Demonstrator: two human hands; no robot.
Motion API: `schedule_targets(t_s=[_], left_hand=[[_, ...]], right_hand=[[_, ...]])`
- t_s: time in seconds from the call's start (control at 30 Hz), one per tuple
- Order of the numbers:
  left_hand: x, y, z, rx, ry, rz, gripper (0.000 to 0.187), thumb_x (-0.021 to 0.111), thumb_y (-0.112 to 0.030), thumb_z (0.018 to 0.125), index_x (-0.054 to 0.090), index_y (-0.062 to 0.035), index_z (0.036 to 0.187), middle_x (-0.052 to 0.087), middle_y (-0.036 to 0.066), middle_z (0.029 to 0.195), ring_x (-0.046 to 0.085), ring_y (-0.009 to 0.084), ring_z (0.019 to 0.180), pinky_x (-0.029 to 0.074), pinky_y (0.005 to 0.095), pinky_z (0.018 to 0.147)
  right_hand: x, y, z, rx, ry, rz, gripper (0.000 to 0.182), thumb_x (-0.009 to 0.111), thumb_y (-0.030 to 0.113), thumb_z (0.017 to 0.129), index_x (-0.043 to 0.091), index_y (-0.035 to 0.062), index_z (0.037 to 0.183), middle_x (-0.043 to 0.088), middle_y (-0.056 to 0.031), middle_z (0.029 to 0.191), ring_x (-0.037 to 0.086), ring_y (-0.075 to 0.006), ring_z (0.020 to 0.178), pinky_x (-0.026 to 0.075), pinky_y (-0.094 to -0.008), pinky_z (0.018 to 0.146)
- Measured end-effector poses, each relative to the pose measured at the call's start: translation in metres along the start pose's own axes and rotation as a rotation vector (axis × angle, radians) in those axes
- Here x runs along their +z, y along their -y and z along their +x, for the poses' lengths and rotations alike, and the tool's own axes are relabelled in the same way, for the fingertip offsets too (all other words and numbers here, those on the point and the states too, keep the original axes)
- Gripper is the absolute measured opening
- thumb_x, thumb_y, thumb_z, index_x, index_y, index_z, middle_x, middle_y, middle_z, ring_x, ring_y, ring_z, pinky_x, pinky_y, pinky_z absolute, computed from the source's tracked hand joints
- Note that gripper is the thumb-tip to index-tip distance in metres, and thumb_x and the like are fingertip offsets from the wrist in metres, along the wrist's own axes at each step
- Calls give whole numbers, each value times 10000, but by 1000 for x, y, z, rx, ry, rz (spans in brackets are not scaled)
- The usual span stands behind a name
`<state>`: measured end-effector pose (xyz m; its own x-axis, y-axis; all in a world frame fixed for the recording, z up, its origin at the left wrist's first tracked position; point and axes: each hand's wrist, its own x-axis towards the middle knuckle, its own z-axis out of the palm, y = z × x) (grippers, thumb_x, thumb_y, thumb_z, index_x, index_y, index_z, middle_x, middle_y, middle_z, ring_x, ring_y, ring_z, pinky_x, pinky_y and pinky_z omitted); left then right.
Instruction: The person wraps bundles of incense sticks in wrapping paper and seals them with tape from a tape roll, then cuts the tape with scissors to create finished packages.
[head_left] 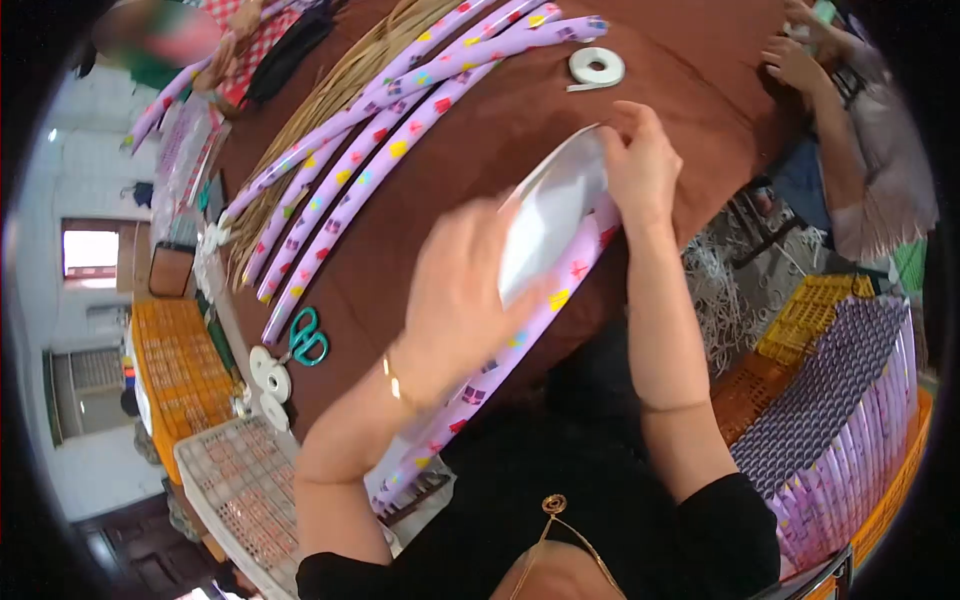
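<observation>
A roll of lilac patterned wrapping paper [557, 298] lies slantwise in front of me, its upper part opened so the pale inner side shows. My right hand [640, 160] is closed at the upper end, thumb and fingers pinching the paper's edge. Over the middle of the roll is my left hand [462, 290], smeared by motion, so its grip cannot be made out. Beyond them, several rolled lilac tubes [340, 180] lie on the brown cloth [480, 150]. A small roll of white tape [597, 68] rests past my right hand.
Teal-handled scissors [308, 338] and white tape rolls [270, 380] lie at the table's left edge. Beside it stand a white basket [235, 455] and an orange crate [185, 365]. Crated lilac rolls [850, 480] stand at right. Co-workers' hands [795, 65] show at the far side.
</observation>
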<state>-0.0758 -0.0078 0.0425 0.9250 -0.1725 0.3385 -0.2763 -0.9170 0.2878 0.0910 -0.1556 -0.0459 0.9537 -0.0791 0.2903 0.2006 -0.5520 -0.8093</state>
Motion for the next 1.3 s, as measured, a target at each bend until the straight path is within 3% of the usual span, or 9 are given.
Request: schedule_targets(t_s=[0.1,0.2,0.37,0.47,0.7,0.8,1.0,1.07,1.3], left_hand=[[-15,-31,-86,-137,173,56,837,804,-362,712,450,-13,1385,529,141,1090,547,311,916,460,412,779],[-26,-42,-142,-366,339,-26,816,825,-291,695,454,-2,1362,548,174,1101,556,348,936,463,444,808],[-22,-36,-186,-318,174,-86,631,683,-54,765,468,7,1355,564,159,1037,565,323,889,479,407,778],[-29,-27,-185,-296,140,-11,587,639,-15,764,493,12,1331,562,139,967,564,296,844,483,380,743],[-54,11,-168,-230,-21,358,520,562,-27,784,545,-47,1304,546,80,906,559,235,820,480,360,715],[-48,19,-174,-237,-61,382,523,567,-21,776,549,-45,1298,552,81,906,560,238,822,481,361,717],[-24,22,-198,-340,-28,161,553,674,-153,797,519,-29,1313,589,118,984,587,294,910,484,401,783],[-30,18,-200,-350,-6,125,608,714,-206,793,492,-35,1332,594,120,1021,585,297,944,472,411,832],[-33,13,-223,-465,-110,247,700,773,-262,741,476,-50,1338,580,125,1101,564,292,1023,442,422,902]], right_hand=[[-1,2,-2,32,14,-5,365,686,228,842,638,98,1179,699,-157,991,676,-292,914,511,-378,842],[1,-2,0,-30,51,34,370,666,182,862,616,59,1207,671,-148,1133,651,-282,1016,489,-365,901],[2,-5,5,-40,92,-24,364,653,177,870,611,39,1204,675,-149,1118,640,-282,1043,477,-372,912],[1,-5,7,-20,119,-35,374,658,210,857,613,61,1197,678,-131,1117,650,-290,989,485,-376,891],[25,-13,39,-133,108,82,367,654,194,848,613,37,1177,681,-135,1116,656,-284,1006,482,-390,900],[14,18,32,-19,199,112,377,648,183,846,604,37,1191,682,-144,1101,652,-293,1024,478,-394,907],[18,14,15,-112,-23,-135,368,612,150,879,587,14,1220,654,-177,1095,628,-320,1033,475,-404,915],[18,29,14,-240,-153,-65,357,594,126,887,588,17,1226,625,-173,1151,595,-321,1087,456,-413,948],[29,93,-12,-538,9,141,333,596,78,870,581,-24,1187,589,-198,1138,551,-372,1088,435,-445,955]])
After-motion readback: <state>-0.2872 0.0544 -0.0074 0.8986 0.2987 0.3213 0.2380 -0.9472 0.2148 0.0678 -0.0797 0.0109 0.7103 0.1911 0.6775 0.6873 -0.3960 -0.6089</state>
